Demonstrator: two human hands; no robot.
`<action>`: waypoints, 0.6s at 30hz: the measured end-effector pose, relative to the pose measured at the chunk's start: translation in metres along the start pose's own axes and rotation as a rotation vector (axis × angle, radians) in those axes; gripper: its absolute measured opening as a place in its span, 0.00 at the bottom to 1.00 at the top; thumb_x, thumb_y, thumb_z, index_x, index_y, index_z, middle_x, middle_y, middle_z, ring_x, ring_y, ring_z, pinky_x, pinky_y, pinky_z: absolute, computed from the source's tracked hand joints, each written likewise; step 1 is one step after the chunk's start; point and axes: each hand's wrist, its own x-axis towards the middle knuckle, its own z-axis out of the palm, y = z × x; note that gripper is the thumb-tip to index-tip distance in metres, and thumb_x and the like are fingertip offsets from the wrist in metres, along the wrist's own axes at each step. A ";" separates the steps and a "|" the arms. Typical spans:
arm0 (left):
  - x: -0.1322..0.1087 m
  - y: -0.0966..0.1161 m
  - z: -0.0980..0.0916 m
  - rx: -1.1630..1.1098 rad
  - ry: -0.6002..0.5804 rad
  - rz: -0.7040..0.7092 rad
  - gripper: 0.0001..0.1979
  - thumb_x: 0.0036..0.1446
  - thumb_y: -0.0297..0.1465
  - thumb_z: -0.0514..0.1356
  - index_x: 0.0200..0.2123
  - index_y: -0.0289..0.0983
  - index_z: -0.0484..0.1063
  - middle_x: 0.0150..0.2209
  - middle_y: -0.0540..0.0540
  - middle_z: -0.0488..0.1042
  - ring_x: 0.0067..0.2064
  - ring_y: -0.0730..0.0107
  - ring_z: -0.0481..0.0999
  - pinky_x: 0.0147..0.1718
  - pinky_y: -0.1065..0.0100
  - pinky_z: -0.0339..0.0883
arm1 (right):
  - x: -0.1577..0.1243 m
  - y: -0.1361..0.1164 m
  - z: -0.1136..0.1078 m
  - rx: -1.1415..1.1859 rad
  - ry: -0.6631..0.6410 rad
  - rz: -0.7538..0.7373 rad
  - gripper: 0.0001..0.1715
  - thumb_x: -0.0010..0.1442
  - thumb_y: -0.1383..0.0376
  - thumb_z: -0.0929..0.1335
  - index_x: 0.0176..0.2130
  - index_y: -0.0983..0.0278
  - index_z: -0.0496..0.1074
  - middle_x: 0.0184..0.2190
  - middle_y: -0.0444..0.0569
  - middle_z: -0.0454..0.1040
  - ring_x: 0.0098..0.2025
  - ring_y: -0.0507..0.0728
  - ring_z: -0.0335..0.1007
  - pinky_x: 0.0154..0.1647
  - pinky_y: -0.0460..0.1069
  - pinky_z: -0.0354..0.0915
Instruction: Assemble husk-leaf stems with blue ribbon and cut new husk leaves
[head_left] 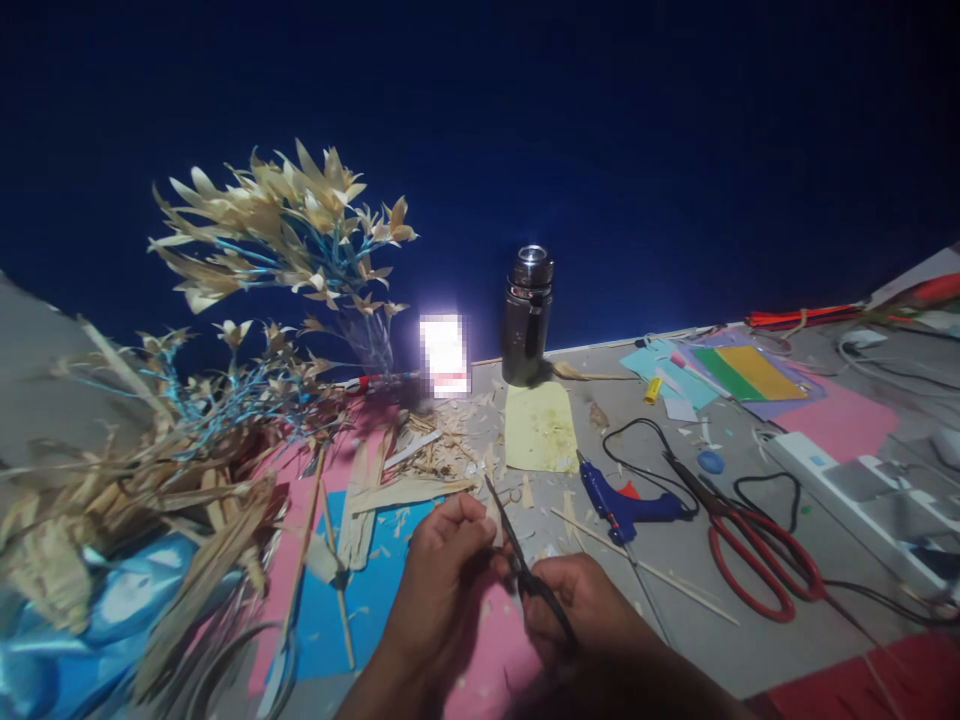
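Note:
In the head view my right hand [581, 595] grips a pair of black-handled scissors [511, 535], its fingers through the handles and the blades pointing away from me. Pinched between the thumb and fingers of my left hand [448, 550] is a small pale piece of dried husk [494, 513], right beside the blades. Fingers hide much of this piece. Just beyond both hands lie husk strips [409, 490] and a heap of small clippings [442, 440]. To the right of my right hand rests a blue hot glue gun [626, 505].
Husk flowers on blue stems [300, 240] stand back left, above piled dry husks [202, 530]. A dark flask [527, 330] is at the back, near a bright light [442, 350]. Red-handled scissors [757, 560], a cord and a white power strip [847, 490] lie right.

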 end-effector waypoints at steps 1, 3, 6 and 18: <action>0.000 0.000 -0.001 0.003 -0.005 -0.001 0.10 0.45 0.29 0.69 0.24 0.37 0.68 0.20 0.50 0.74 0.22 0.72 0.70 0.26 0.70 0.65 | 0.001 0.000 -0.001 -0.001 -0.007 -0.014 0.13 0.45 0.61 0.71 0.19 0.62 0.64 0.13 0.37 0.60 0.17 0.47 0.51 0.21 0.44 0.51; 0.000 0.001 -0.003 0.035 -0.017 -0.007 0.10 0.46 0.29 0.69 0.25 0.37 0.69 0.21 0.49 0.74 0.23 0.70 0.71 0.27 0.69 0.65 | 0.001 -0.003 -0.004 -0.016 0.005 -0.089 0.16 0.47 0.57 0.72 0.21 0.63 0.66 0.15 0.40 0.65 0.18 0.48 0.55 0.22 0.45 0.52; 0.000 0.000 -0.006 0.113 -0.053 -0.004 0.09 0.48 0.31 0.69 0.27 0.37 0.70 0.20 0.50 0.73 0.24 0.70 0.71 0.28 0.68 0.65 | 0.000 -0.011 -0.009 -0.008 0.072 -0.215 0.17 0.47 0.55 0.76 0.29 0.65 0.72 0.23 0.45 0.73 0.23 0.50 0.62 0.25 0.45 0.57; -0.002 -0.003 -0.007 0.191 -0.191 -0.057 0.11 0.45 0.30 0.71 0.23 0.34 0.72 0.20 0.52 0.68 0.24 0.77 0.64 0.26 0.74 0.58 | -0.004 -0.042 -0.006 0.064 0.212 -0.326 0.16 0.42 0.65 0.77 0.32 0.65 0.71 0.24 0.40 0.69 0.25 0.49 0.62 0.27 0.45 0.60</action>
